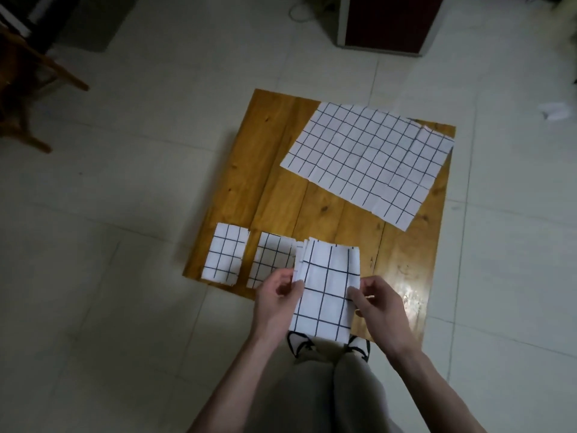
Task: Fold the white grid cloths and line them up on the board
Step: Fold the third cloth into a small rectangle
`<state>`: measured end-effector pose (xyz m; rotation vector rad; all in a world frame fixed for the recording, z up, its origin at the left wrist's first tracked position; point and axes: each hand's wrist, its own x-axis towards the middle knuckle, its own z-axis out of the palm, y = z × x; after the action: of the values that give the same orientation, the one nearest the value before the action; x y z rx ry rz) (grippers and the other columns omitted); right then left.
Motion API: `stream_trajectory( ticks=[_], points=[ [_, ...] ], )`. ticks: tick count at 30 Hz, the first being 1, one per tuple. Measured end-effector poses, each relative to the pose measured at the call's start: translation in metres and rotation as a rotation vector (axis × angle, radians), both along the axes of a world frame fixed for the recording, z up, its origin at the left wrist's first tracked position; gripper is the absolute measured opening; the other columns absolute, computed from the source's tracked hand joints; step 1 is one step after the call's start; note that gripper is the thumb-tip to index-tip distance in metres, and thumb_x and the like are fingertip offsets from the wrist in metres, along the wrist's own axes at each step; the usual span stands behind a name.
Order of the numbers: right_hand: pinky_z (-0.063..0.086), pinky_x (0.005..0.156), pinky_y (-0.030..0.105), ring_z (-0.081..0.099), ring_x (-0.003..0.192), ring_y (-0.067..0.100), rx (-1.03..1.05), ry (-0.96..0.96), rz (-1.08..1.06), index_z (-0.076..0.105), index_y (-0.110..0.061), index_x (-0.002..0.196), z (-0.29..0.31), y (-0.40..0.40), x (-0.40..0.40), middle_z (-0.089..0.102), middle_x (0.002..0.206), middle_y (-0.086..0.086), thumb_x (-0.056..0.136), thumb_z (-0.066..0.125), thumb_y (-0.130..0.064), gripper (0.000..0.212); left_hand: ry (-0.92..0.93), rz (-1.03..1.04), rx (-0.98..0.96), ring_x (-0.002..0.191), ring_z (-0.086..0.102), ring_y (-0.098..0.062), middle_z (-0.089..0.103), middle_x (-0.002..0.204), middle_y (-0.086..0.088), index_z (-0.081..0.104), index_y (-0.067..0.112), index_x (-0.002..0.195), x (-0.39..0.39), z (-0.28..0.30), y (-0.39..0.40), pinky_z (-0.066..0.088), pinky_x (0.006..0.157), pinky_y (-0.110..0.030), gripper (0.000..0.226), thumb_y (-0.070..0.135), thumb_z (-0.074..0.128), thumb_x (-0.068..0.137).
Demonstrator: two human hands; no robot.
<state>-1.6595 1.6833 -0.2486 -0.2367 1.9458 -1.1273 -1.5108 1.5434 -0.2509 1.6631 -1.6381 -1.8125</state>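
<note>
A wooden board lies on the tiled floor. Two folded white grid cloths rest along its near edge: one at the left corner, a second just right of it. I hold a third folded grid cloth above the board's near edge, my left hand pinching its left side and my right hand pinching its right side. Flat at the far right of the board lies a stack of unfolded grid cloths, the top one overlapping another.
My legs and two black-and-white shoes stand at the board's near edge. A wooden chair is at the far left, a dark red cabinet at the back, a crumpled white scrap on the floor at right.
</note>
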Motion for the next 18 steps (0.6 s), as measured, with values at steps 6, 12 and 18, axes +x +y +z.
stream_trajectory(
  ticks=[6,12,18],
  points=[
    [0.061,0.076,0.036,0.072,0.085,0.022,0.044,0.056,-0.044,0.064,-0.025,0.092,-0.070,0.003,-0.002,0.074,0.087,0.000,0.098,0.069,-0.031,0.010,0.007,-0.052,0.017,0.099,0.071,-0.004,0.075,0.110,0.005,0.068,0.030,0.114,-0.012,-0.071,-0.006,0.057,0.082,-0.018,0.033,0.005,0.073,0.094],
    [0.052,0.074,0.022,0.068,0.085,-0.001,0.094,0.093,-0.069,0.066,-0.032,0.097,-0.147,0.000,-0.006,0.072,0.090,-0.019,0.098,0.067,-0.041,0.009,-0.008,-0.012,-0.050,0.092,0.069,0.001,0.075,0.102,0.007,0.070,0.035,0.104,-0.021,-0.146,0.002,0.055,0.078,-0.015,0.028,0.009,0.075,0.094],
    [0.050,0.069,0.017,0.066,0.084,0.004,0.086,0.040,-0.082,0.064,-0.027,0.100,-0.190,-0.007,-0.009,0.071,0.090,-0.007,0.100,0.066,-0.036,0.009,-0.032,0.064,-0.109,0.092,0.066,0.008,0.073,0.103,0.010,0.070,0.031,0.106,-0.031,-0.194,0.006,0.051,0.078,-0.007,0.022,0.011,0.071,0.098]
  ],
)
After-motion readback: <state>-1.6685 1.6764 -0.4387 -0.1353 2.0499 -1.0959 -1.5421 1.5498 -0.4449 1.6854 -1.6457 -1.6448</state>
